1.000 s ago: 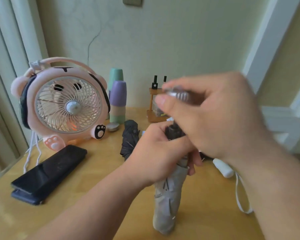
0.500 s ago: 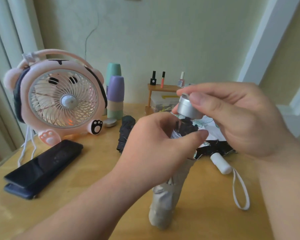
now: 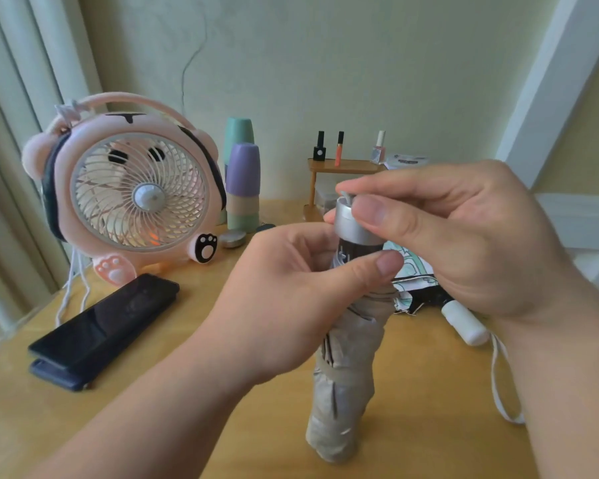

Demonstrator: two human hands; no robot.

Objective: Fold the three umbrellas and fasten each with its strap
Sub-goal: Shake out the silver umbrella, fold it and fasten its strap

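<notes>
Gripping the beige umbrella (image 3: 346, 385) just under its top, your left hand (image 3: 291, 295) curls round the gathered fabric, with the thumb laid across the front. Directly above it, almost touching, your right hand (image 3: 464, 243) pinches the silver handle (image 3: 351, 226) between thumb and forefinger, and the other fingers are loosely bent behind. The umbrella stands nearly upright below both hands, its lower end resting on the wooden table (image 3: 83, 426). A fabric band (image 3: 339, 369) crosses the folded canopy below your left wrist; you cannot tell whether it is fastened.

Under your right hand, a second umbrella (image 3: 412, 271) with a patterned canopy lies on the table. Its white handle (image 3: 464, 321) points out past your right wrist, and its wrist loop (image 3: 498, 385) trails toward you.

Left of your left forearm, two dark flat devices (image 3: 104, 326) lie stacked. Beyond them stands a pink bear-shaped fan (image 3: 135, 195), with a small round tin (image 3: 233, 238) just beside its foot. Beyond your left hand stand stacked cups (image 3: 242, 188). Past your right hand's fingertips, a small wooden shelf (image 3: 343, 165) carries nail polish bottles (image 3: 319, 146).
</notes>
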